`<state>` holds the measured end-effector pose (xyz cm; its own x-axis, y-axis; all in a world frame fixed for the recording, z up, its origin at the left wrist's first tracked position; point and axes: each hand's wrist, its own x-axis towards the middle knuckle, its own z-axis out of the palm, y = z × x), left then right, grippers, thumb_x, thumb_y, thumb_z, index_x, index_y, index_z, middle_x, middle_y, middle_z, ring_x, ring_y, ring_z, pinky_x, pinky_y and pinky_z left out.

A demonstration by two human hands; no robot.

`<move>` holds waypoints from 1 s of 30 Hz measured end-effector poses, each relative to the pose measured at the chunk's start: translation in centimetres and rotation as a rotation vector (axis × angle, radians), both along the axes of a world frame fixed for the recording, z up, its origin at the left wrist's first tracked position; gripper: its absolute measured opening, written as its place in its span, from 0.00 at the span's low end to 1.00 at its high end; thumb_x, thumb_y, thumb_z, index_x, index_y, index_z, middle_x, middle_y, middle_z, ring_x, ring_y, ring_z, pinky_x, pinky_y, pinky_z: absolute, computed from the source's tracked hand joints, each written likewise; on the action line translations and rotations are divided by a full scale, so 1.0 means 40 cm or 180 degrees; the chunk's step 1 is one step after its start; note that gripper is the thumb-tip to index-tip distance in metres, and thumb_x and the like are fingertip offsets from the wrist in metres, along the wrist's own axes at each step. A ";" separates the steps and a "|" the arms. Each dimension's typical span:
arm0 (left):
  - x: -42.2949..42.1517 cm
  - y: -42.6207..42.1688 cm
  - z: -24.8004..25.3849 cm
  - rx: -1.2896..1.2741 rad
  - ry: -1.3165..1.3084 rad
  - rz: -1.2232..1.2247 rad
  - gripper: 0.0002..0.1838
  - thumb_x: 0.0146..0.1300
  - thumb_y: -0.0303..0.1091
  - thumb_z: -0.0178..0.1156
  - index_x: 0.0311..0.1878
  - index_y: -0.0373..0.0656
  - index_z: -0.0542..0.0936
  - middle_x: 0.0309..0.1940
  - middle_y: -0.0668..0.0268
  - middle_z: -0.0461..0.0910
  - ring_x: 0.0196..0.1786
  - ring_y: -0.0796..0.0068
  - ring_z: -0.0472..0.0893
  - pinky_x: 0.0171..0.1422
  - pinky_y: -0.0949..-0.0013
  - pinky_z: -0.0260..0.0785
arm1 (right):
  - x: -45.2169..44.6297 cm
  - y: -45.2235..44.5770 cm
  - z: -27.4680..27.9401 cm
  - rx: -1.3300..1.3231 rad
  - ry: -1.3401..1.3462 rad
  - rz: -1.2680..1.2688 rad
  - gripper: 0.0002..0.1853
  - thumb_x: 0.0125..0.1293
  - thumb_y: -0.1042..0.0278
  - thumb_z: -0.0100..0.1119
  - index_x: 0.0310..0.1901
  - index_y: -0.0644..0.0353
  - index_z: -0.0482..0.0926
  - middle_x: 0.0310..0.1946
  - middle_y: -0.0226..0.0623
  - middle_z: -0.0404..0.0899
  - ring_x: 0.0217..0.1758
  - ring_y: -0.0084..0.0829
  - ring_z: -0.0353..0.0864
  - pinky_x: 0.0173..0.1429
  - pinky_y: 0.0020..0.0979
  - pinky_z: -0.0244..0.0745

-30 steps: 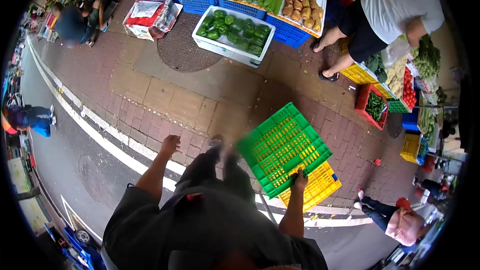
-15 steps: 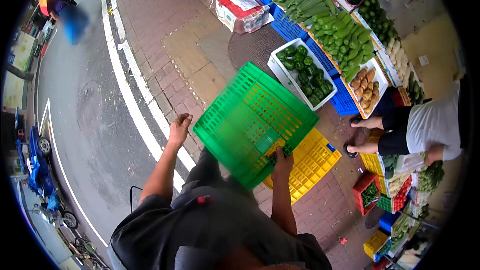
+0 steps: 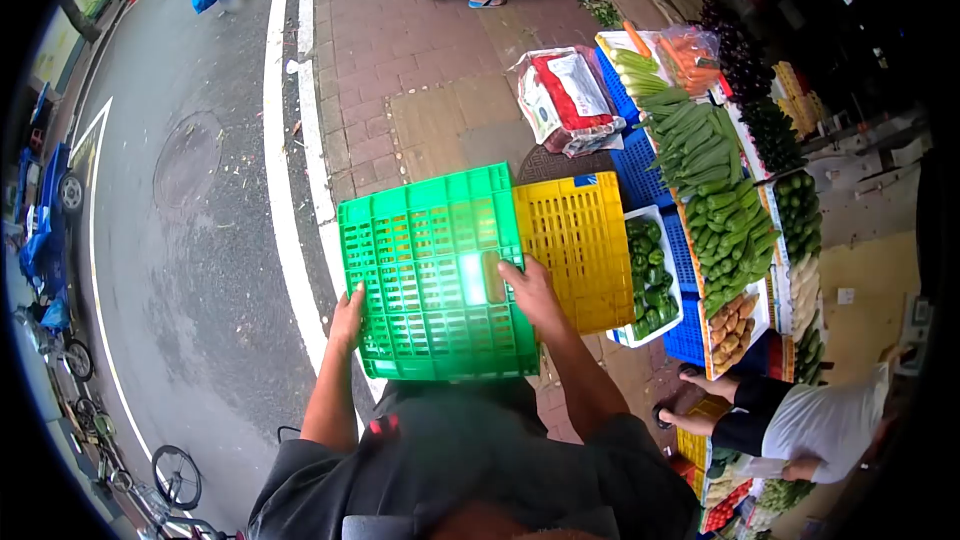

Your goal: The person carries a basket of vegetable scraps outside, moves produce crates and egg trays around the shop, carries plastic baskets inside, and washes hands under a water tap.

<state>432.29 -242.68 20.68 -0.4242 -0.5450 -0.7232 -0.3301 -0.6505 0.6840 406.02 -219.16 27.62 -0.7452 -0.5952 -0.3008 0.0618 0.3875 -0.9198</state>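
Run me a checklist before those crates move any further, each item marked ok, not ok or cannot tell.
1. Left hand on the green crate: ok, at its left edge.
2. Right hand on the green crate: ok, thumb over its right edge.
3. Support of the yellow crate: cannot tell; part of it is hidden behind the green one.
4. Gap between the yellow crate and the white box of green peppers: cannot tell; they overlap in this view.
5. Own feet in sight: not ok, hidden from this view.
6. Person in the white shirt clear of the crates: ok, standing apart.
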 end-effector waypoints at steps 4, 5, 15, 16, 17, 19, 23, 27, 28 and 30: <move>-0.029 -0.010 -0.045 0.0341 0.0343 0.0816 0.37 0.65 0.60 0.53 0.64 0.37 0.65 0.51 0.57 0.76 0.49 0.61 0.79 0.47 0.54 0.76 | -0.148 -0.179 0.099 -0.0053 -0.0179 0.0673 0.19 0.66 0.58 0.57 0.44 0.69 0.74 0.29 0.42 0.79 0.29 0.31 0.78 0.34 0.33 0.73; -0.081 -0.004 0.005 0.0353 0.0411 0.1010 0.34 0.69 0.59 0.46 0.64 0.38 0.66 0.56 0.55 0.75 0.54 0.59 0.78 0.57 0.52 0.73 | -0.194 -0.221 0.122 0.0065 0.0104 0.0821 0.18 0.66 0.58 0.57 0.43 0.68 0.74 0.28 0.41 0.79 0.28 0.31 0.78 0.33 0.33 0.73; -0.727 -0.121 0.167 0.0073 0.1231 0.1389 0.36 0.67 0.63 0.46 0.65 0.41 0.64 0.53 0.55 0.74 0.51 0.61 0.77 0.53 0.52 0.74 | -0.867 -0.511 0.328 0.0124 0.0978 0.1444 0.13 0.65 0.63 0.58 0.40 0.66 0.77 0.22 0.34 0.78 0.23 0.24 0.77 0.30 0.29 0.73; -0.779 -0.136 0.166 0.0324 0.1360 0.1330 0.34 0.68 0.60 0.47 0.65 0.42 0.63 0.56 0.55 0.72 0.56 0.60 0.75 0.58 0.50 0.71 | -0.948 -0.542 0.359 0.0187 0.1194 0.1444 0.13 0.64 0.62 0.58 0.40 0.66 0.77 0.22 0.33 0.78 0.23 0.24 0.78 0.30 0.29 0.73; -0.836 -0.150 0.186 0.0247 0.1470 0.1234 0.33 0.69 0.58 0.47 0.65 0.42 0.63 0.57 0.55 0.71 0.58 0.59 0.74 0.60 0.50 0.70 | -1.010 -0.571 0.407 0.0200 0.1238 0.1390 0.14 0.64 0.61 0.59 0.39 0.66 0.77 0.21 0.33 0.78 0.23 0.24 0.77 0.30 0.30 0.73; -0.950 -0.207 0.178 0.0460 0.1740 0.0926 0.31 0.70 0.54 0.48 0.66 0.40 0.62 0.59 0.55 0.70 0.60 0.59 0.72 0.64 0.51 0.66 | -1.126 -0.619 0.494 0.0371 0.1154 0.1371 0.16 0.62 0.59 0.61 0.39 0.66 0.78 0.20 0.36 0.78 0.22 0.27 0.78 0.29 0.31 0.73; -1.151 -0.295 0.182 0.0925 0.1399 0.0366 0.36 0.68 0.58 0.50 0.69 0.40 0.61 0.62 0.59 0.68 0.61 0.64 0.69 0.66 0.62 0.61 | -1.344 -0.709 0.513 0.0422 0.1378 0.1399 0.17 0.61 0.56 0.62 0.37 0.65 0.79 0.20 0.38 0.79 0.22 0.29 0.79 0.31 0.33 0.73; -1.339 -0.445 0.116 0.1316 0.1476 -0.0561 0.37 0.67 0.59 0.50 0.68 0.39 0.62 0.59 0.58 0.71 0.55 0.61 0.74 0.55 0.54 0.72 | -1.531 -0.846 0.533 0.0777 0.1577 0.1227 0.16 0.60 0.56 0.63 0.35 0.64 0.80 0.20 0.38 0.79 0.22 0.29 0.78 0.30 0.33 0.72; -1.379 -0.503 0.096 0.1519 0.1319 -0.0912 0.38 0.67 0.60 0.51 0.68 0.38 0.62 0.60 0.57 0.71 0.52 0.61 0.76 0.56 0.57 0.72 | -1.577 -0.877 0.529 0.0813 0.1513 0.1185 0.16 0.60 0.55 0.63 0.34 0.63 0.80 0.20 0.37 0.79 0.22 0.28 0.78 0.30 0.33 0.71; -1.462 -0.607 0.068 0.0720 0.1353 -0.1537 0.40 0.66 0.64 0.47 0.67 0.36 0.63 0.60 0.54 0.71 0.51 0.61 0.77 0.59 0.59 0.70 | -1.641 -0.953 0.512 0.0957 0.1453 0.1042 0.13 0.60 0.60 0.64 0.34 0.63 0.80 0.17 0.34 0.77 0.21 0.25 0.76 0.27 0.31 0.69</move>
<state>373.82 -266.95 23.40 -0.8543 -0.0783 -0.5138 -0.3521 -0.6400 0.6829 340.38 -257.29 48.12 -0.6317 -0.7528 -0.1853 -0.4761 0.5653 -0.6736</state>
